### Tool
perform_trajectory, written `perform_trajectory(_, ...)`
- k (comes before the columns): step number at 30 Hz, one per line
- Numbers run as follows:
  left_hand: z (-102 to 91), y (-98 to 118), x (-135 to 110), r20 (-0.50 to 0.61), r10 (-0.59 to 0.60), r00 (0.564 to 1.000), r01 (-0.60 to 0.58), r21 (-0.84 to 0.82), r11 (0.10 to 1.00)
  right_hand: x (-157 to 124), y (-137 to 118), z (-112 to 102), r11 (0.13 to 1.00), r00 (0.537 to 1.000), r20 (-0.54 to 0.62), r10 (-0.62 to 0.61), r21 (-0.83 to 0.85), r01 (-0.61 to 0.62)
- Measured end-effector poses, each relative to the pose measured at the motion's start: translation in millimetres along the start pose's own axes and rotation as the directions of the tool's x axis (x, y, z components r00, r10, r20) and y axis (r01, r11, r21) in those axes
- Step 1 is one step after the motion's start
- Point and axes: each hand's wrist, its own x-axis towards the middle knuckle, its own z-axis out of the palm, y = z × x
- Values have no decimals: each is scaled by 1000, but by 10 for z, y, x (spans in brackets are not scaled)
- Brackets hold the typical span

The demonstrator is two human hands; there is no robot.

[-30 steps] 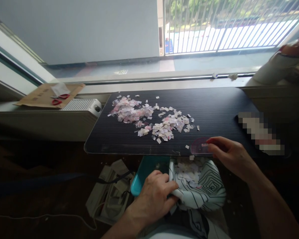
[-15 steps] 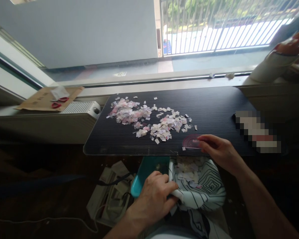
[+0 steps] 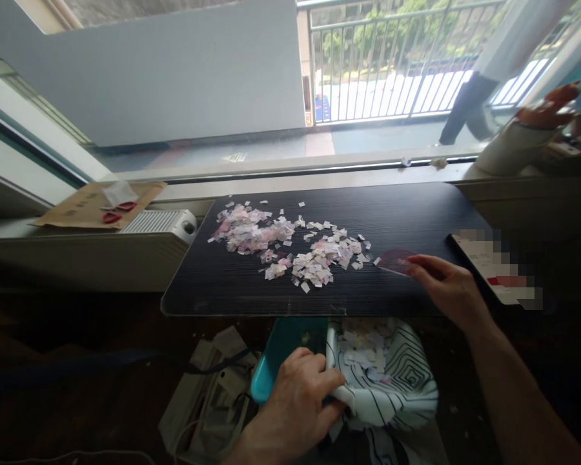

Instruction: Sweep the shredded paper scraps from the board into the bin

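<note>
My right hand (image 3: 448, 284) pinches a clear pinkish protractor (image 3: 393, 261) by its right end, just over the dark tabletop (image 3: 252, 297). A small paper scrap lies at the protractor's left tip. To the left, small white and pink paper scraps (image 3: 326, 255) lie in one heap, with a larger heap of scraps (image 3: 252, 229) farther back. Below the table edge, my left hand (image 3: 307, 391) grips the rim of a bin (image 3: 411, 394) lined with white, black-striped material. Paper pieces (image 3: 365, 349) lie inside it. A turquoise bin (image 3: 266, 374) stands against it on the left.
A phone (image 3: 489, 271), partly pixelated, lies at the table's right. On the left sill, red-handled scissors (image 3: 119, 213) rest on a brown envelope (image 3: 82, 200) near a radiator (image 3: 162, 221). A white pot (image 3: 508, 142) stands at the right. Outside the window, a person (image 3: 484, 84) walks by.
My right hand has moved the protractor right and away from me, off the table's near edge area. My left hand keeps its grip on the bin. A person has appeared outside the window.
</note>
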Motion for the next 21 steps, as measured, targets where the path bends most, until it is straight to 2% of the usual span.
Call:
perform_trajectory(3, 11, -9, -16, -4, -7, 1000, 7, -10, 1000, 16, -30, 66, 998, 994, 87, -62, 0, 62)
perform_trajectory(6, 16, -20, -17, -10, -10, 1000, 10, -12, 1000, 73, -73, 162, 996, 996, 48, -80, 36, 78)
perform_trajectory(8, 18, -30, -15, -18, -5, 1000, 5, -11, 1000, 112, -91, 206, 995, 993, 74, -93, 38, 90)
perform_trajectory(12, 39, -56, -22, -26, -3, 1000, 3, -8, 1000, 91, -80, 146, 988, 978, 173, -113, -82, 128)
perform_trajectory(14, 47, -62, -23, -24, -9, 1000, 9, -11, 1000, 60, -53, 75, 986, 982, 142, -121, -100, 136)
perform_trajectory(18, 35, -47, -7, -28, -16, 999, 15, -20, 1000, 39, 9, -7, 986, 991, -18, -135, -104, 132)
perform_trajectory(19, 27, -42, 0, -25, -14, 1000, 13, -21, 1000, 34, 18, -11, 985, 991, -15, -133, -115, 131)
perform_trajectory(21, 15, -37, 12, -18, -11, 1000, 11, -23, 1000, 16, 20, -10, 984, 990, 65, -127, -121, 134)
